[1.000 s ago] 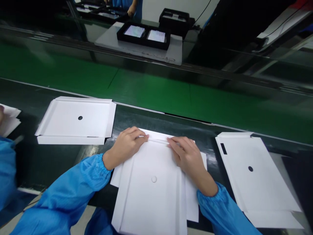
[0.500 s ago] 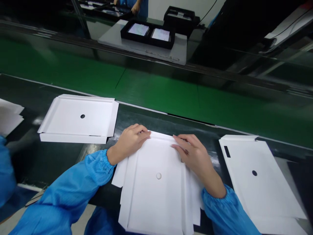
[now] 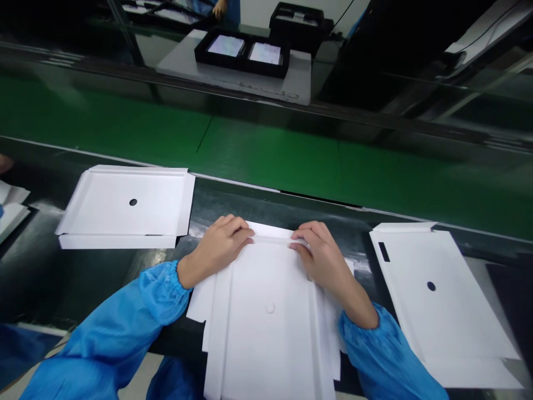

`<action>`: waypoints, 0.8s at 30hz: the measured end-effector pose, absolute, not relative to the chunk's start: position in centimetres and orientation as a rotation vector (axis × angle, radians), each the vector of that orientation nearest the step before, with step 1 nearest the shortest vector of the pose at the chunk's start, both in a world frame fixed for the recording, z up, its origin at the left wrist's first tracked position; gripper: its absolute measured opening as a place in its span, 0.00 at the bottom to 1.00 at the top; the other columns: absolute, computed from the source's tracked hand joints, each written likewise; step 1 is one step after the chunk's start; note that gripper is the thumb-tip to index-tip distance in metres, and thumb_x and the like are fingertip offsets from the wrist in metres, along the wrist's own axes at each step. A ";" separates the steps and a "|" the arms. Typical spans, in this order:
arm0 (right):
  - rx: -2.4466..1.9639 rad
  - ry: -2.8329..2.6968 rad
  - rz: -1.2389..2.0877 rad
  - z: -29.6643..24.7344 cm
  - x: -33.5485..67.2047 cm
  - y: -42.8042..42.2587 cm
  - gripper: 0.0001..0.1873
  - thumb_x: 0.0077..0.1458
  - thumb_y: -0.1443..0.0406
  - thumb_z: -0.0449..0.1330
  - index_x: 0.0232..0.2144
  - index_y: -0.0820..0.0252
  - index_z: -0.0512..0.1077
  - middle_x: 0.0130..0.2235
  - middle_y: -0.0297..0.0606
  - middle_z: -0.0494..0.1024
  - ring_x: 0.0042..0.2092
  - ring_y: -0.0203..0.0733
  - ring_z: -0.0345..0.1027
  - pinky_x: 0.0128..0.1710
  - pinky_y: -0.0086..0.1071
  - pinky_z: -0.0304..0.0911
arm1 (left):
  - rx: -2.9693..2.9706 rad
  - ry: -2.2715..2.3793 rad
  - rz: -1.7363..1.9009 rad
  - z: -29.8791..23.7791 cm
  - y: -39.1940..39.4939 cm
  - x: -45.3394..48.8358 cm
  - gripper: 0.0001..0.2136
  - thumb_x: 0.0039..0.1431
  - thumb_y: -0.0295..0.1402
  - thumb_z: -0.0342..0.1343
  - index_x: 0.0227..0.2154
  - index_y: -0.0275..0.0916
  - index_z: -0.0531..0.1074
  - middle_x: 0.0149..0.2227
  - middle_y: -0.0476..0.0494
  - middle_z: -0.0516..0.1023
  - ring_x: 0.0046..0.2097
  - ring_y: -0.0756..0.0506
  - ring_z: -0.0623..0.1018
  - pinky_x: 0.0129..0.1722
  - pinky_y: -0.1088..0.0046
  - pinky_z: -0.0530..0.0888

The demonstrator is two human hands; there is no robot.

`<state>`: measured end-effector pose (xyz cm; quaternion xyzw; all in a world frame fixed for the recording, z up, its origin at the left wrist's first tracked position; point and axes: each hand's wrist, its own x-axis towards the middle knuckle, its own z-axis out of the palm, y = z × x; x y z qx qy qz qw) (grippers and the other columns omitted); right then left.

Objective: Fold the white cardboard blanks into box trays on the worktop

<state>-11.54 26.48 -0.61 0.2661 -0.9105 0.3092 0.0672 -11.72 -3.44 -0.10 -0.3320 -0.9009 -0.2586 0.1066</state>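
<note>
A flat white cardboard box blank point(image 3: 268, 322) with a small round hole lies on the dark worktop in front of me. My left hand point(image 3: 216, 247) presses its fingers down on the blank's far flap at the left. My right hand point(image 3: 322, 255) curls its fingers over the same far flap at the right. Both hands pinch that narrow folded strip along the blank's far edge. Blue sleeves cover both my arms.
A folded white tray point(image 3: 125, 205) with a hole sits at the left. Another flat blank point(image 3: 437, 300) lies at the right. A green conveyor belt point(image 3: 270, 155) runs behind. Black trays point(image 3: 244, 53) stand on a grey board beyond it. White sheets point(image 3: 10, 208) lie at the far left.
My right hand's fingers have curled from stretched flat to gripping the far flap, and my hands have drawn slightly closer. The view shifted a little.
</note>
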 end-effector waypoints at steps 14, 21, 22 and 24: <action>0.584 -2.819 1.132 1.2 -10.4 26.7 0.04 0.68 0.64 0.61 0.41 0.57 0.75 0.40 0.33 0.80 0.37 0.37 0.73 0.37 0.34 0.64 | -0.974 -2.518 -1.026 0.4 -3.2 -11.0 0.07 0.70 0.24 0.58 0.46 0.32 0.79 0.40 0.43 0.79 0.42 0.47 0.74 0.41 0.68 0.73; -0.374 -2.757 1.836 3.5 -6.1 29.6 0.34 0.62 0.46 0.65 0.62 0.59 0.70 0.52 0.50 0.81 0.50 0.50 0.79 0.46 0.38 0.76 | -0.595 -2.424 -1.147 0.6 -3.9 -10.9 0.07 0.69 0.23 0.59 0.47 0.31 0.79 0.39 0.43 0.77 0.43 0.48 0.74 0.44 0.68 0.73; -0.476 -2.803 1.968 3.8 -5.2 29.9 0.39 0.59 0.44 0.68 0.63 0.61 0.69 0.50 0.51 0.81 0.46 0.51 0.79 0.43 0.38 0.76 | -0.516 -2.413 -1.154 0.6 -4.0 -10.9 0.07 0.69 0.24 0.59 0.46 0.32 0.80 0.40 0.43 0.77 0.43 0.49 0.75 0.44 0.69 0.73; -0.640 -2.920 2.182 4.3 -3.4 30.1 0.42 0.54 0.43 0.70 0.61 0.63 0.70 0.48 0.51 0.81 0.43 0.52 0.79 0.38 0.38 0.76 | -0.386 -2.408 -1.186 0.7 -4.0 -10.8 0.07 0.70 0.25 0.58 0.46 0.32 0.80 0.40 0.43 0.77 0.43 0.50 0.76 0.44 0.70 0.73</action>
